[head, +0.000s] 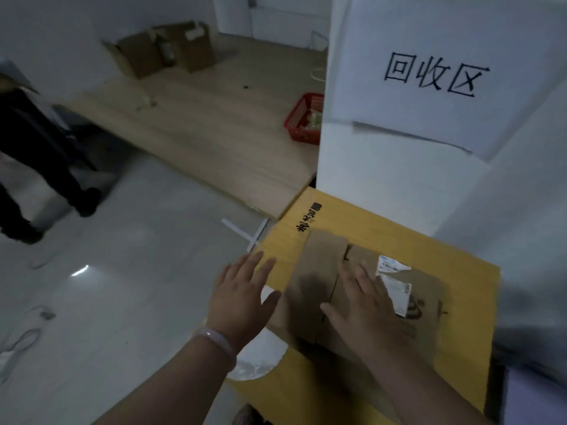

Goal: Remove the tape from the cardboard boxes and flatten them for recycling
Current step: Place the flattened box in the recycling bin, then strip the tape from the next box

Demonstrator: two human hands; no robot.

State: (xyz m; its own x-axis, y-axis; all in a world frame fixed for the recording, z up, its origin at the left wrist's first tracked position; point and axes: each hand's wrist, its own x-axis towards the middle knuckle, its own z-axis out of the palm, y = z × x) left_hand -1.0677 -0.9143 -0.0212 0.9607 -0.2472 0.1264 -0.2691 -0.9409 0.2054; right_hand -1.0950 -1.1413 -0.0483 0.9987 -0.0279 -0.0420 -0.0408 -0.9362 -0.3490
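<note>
Both forearms enter from the lower edge of the view. Right hand (365, 305), fingers spread and palm down, presses flat on a flattened brown cardboard box (325, 283) and grips nothing; left hand (242, 292), equally open and empty, hovers just off that box's left edge, a pale bangle (219, 343) on its wrist. Brown box lies on the middle of a larger flattened yellow cardboard sheet (429, 240), whose far left corner carries black printed characters (306, 223); whether the sheet rests on the floor or on other cardboard cannot be told. A torn white shipping label (395, 279) clings to the brown box beside the right fingertips; no tape is plainly visible. Judged from its look, the box is light, stiff across its panels, pliant at the creases and apt to spring up; hold is best taken at a free edge or flap, pressure along the folds. A white pillar (399, 148) bearing a paper sign (435, 75) stands at the sheet's far edge. Beyond lie a wooden platform (199, 133), a red basket (303, 118) and unflattened boxes (165, 50).
</note>
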